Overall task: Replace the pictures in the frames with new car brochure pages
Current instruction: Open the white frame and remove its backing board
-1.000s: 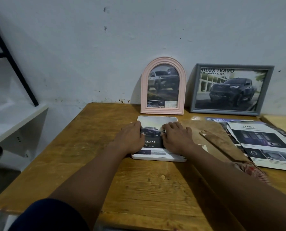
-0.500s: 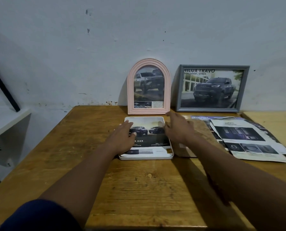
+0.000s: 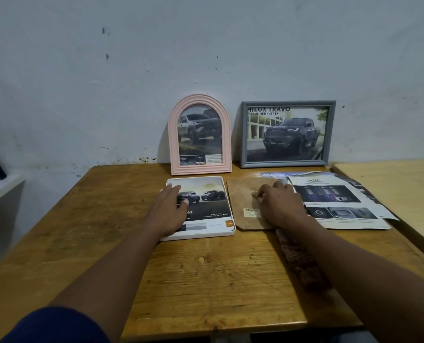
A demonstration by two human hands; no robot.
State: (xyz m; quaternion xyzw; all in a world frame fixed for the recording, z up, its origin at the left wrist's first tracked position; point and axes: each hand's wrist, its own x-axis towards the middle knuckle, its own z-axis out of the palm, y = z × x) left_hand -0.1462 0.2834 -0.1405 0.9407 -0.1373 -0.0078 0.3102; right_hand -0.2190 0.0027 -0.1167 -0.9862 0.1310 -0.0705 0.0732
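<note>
A white frame (image 3: 227, 233) lies flat on the wooden table (image 3: 201, 280), with a car brochure page (image 3: 211, 204) inside it. My left hand (image 3: 167, 211) rests flat on that page, fingers straight. To the right lies a brown backing board (image 3: 243, 196) with a small barcode label. My right hand (image 3: 279, 206) sits on the board with fingers curled at a small tab near its top; whether it pinches the tab is unclear. A pink arched frame (image 3: 200, 134) and a grey rectangular frame (image 3: 287, 133) lean upright against the wall, both showing truck pictures.
Loose brochure pages (image 3: 339, 201) lie spread at the right of the table. A patterned strip (image 3: 300, 258) lies under my right forearm. A lighter second table (image 3: 391, 184) adjoins on the right, and a white shelf (image 3: 1, 191) stands at the left.
Both hands left the middle of the white frame. My left hand slid to the page's left side; my right hand moved right onto the brown backing board.
</note>
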